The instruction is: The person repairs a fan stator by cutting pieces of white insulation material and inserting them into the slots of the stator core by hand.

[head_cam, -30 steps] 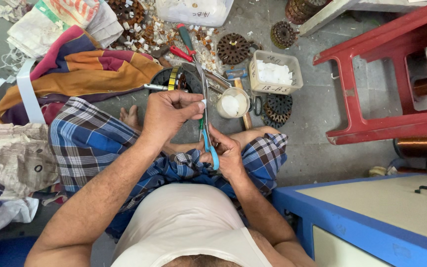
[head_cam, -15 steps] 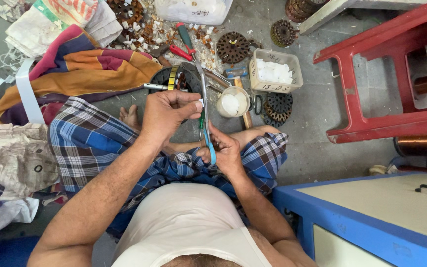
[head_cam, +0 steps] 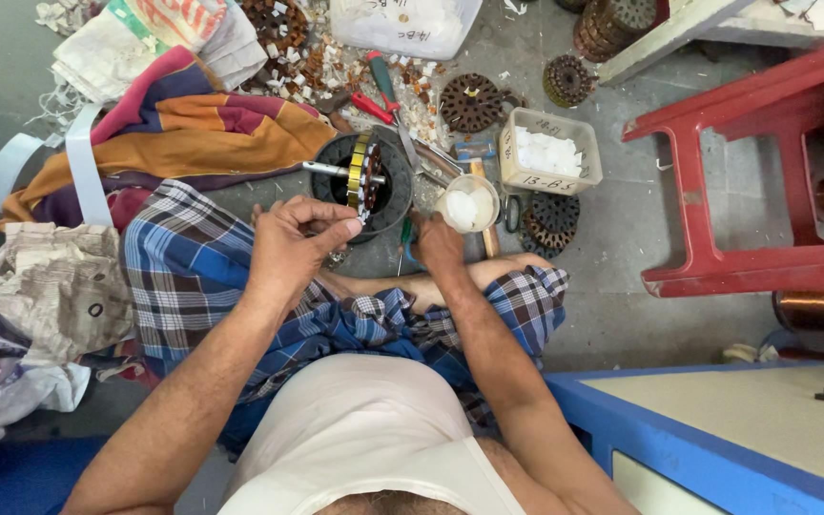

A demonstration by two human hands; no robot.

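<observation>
My left hand (head_cam: 296, 243) is raised over my lap with thumb and fingers pinched together, their tips right beside a motor core with a yellow band (head_cam: 362, 176). Whether anything is in the pinch I cannot tell. That core sits on a metal shaft inside a black round ring (head_cam: 395, 205) on the floor. My right hand (head_cam: 439, 250) is lower, near my shin, closed on a green-handled tool (head_cam: 404, 238) that points down beside it. A white cup (head_cam: 467, 206) stands just beyond my right hand.
A clear box of white pieces (head_cam: 547, 153), dark round stator plates (head_cam: 469, 100), red-handled tools (head_cam: 379, 91) and scraps litter the floor ahead. A striped cloth (head_cam: 174, 133) lies left. A red frame (head_cam: 717, 191) stands right, a blue-edged table (head_cam: 717, 429) near right.
The long tool that both hands held upright is down. My right hand has dropped with it toward the floor, and my left hand has shifted slightly toward the yellow-banded core.
</observation>
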